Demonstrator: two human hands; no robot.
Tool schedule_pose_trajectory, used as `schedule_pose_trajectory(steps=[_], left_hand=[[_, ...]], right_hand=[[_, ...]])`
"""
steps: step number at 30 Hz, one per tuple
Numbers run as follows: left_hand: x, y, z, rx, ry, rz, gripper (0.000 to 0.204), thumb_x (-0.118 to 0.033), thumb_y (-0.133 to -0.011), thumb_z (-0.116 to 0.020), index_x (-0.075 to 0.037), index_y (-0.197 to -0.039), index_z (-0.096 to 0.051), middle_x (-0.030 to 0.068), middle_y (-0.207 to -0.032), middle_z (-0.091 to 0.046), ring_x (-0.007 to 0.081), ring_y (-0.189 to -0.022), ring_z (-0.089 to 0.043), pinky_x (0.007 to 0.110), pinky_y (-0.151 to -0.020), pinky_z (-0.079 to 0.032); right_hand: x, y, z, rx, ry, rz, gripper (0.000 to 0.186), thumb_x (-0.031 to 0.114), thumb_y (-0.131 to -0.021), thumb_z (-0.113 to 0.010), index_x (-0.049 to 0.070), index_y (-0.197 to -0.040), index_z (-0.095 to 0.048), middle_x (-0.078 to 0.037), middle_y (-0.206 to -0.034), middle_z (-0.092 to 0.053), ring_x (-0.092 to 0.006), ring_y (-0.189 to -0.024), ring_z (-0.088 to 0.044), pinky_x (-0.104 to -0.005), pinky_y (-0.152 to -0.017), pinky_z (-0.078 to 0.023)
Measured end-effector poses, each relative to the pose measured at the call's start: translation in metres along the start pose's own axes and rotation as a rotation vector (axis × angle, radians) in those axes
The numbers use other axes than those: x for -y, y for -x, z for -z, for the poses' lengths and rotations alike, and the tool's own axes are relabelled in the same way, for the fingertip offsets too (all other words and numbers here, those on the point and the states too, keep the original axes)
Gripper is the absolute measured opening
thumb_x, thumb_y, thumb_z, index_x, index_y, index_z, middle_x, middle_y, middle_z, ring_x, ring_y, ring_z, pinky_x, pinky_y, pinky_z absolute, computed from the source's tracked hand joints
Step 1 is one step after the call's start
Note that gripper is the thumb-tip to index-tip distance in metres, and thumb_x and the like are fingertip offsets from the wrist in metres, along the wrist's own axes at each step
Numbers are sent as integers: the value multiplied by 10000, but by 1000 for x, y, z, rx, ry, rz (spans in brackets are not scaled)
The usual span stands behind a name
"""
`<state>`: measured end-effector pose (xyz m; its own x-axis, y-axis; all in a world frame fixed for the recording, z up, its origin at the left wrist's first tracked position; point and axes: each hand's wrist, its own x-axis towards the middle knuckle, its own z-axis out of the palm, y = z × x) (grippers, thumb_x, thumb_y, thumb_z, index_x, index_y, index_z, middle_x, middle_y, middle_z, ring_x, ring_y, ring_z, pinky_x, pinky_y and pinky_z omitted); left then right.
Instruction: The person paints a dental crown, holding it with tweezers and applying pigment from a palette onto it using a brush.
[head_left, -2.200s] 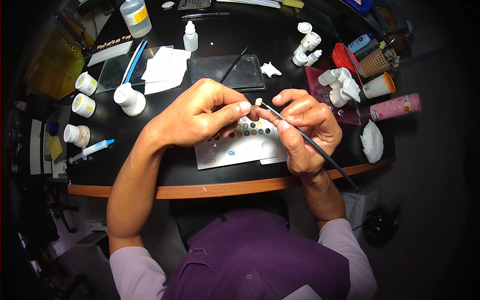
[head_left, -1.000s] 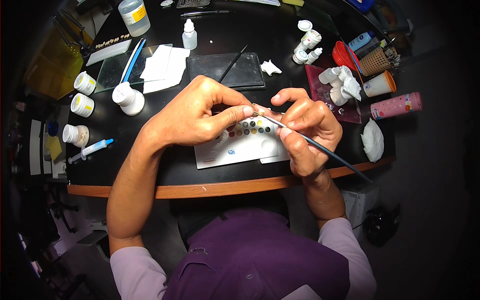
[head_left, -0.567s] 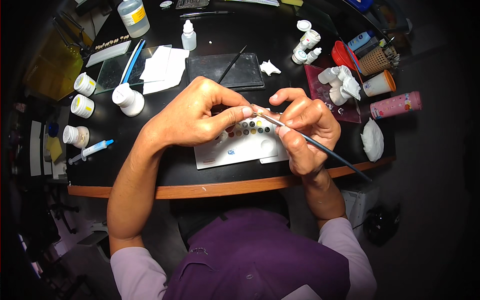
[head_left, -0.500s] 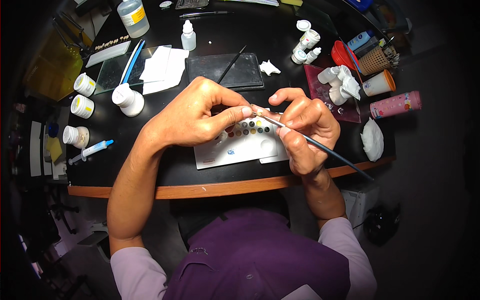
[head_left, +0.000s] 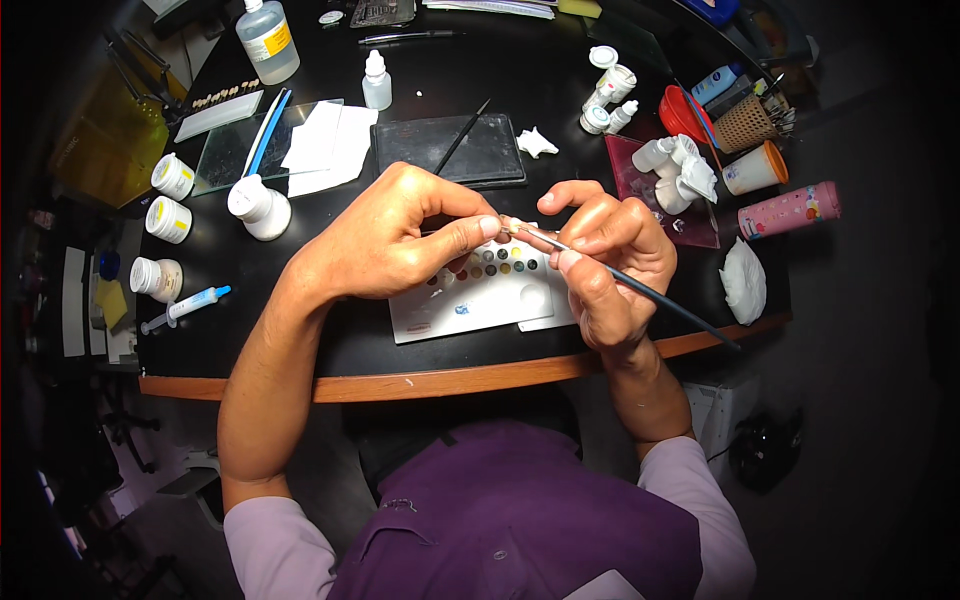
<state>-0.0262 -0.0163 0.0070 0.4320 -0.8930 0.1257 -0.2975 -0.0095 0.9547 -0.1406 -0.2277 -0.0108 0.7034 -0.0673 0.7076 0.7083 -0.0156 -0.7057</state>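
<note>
My left hand (head_left: 400, 228) is closed, its thumb and forefinger pinching a small pale tooth-like piece (head_left: 514, 227), largely hidden by the fingertips. In the fingers of my right hand (head_left: 622, 255) lies a fine brush (head_left: 668, 300) with a dark handle, slanting down to the right. Its tip meets or nearly meets the piece; I cannot tell which. Beneath both hands is a white palette (head_left: 470, 322) with rows of small coloured wells and a blue smear.
Behind the hands lies a dark flat case (head_left: 405, 142) with another brush (head_left: 463, 137) across it. White jars (head_left: 168, 220) and a syringe (head_left: 188, 308) are at left. Small bottles (head_left: 655, 155) stand on a red plate (head_left: 625, 165) at right, near crumpled tissue (head_left: 743, 283).
My right hand and the brush have shifted slightly left, and the brush's rear end sits a little higher. My left hand keeps its pinch. The whole view has moved very slightly.
</note>
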Motion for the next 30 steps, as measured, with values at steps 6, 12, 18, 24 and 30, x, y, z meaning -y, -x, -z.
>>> schedule_pose_trajectory(steps=[6,12,18,24,30], left_hand=[[3,1,0,6,7,26,279,-180,-1076,-617,32,-1148,-784,60,-806,-738,74,-675,-625,258,-618,-505],[-1,1,-1,35,86,79,314,-191,-1100,-575,37,-1191,-771,34,-765,-695,68,-644,-575,251,-596,-461],[-2,1,-4,-14,161,56,290,-187,-1075,-604,48,-1039,-771,34,-690,-671,71,-611,-600,259,-565,-469],[-2,1,-2,4,109,63,288,-174,-1075,-595,54,-1033,-766,34,-677,-662,74,-604,-590,270,-562,-465],[-3,-1,-3,7,98,88,279,-172,-1071,-603,53,-1041,-767,33,-672,-661,74,-605,-593,269,-564,-466]], right_hand=[[0,-1,2,-1,-14,20,87,-20,-846,-662,25,-878,-595,-57,-705,-590,-165,-746,-591,-517,-969,-534],[3,6,-4,-100,-93,-123,99,-52,-892,-658,8,-941,-596,-95,-802,-618,-236,-963,-654,-462,-969,-544],[2,6,-8,-74,-52,-66,154,-131,-887,-637,-13,-979,-601,-119,-876,-629,-263,-1050,-657,-416,-959,-559],[1,6,-10,-63,10,-50,132,-126,-892,-644,-24,-963,-599,-121,-878,-633,-276,-1070,-670,-351,-879,-586],[2,6,1,80,134,-43,143,-100,-901,-580,3,-993,-546,-121,-844,-555,-306,-1112,-608,-551,-906,-669]])
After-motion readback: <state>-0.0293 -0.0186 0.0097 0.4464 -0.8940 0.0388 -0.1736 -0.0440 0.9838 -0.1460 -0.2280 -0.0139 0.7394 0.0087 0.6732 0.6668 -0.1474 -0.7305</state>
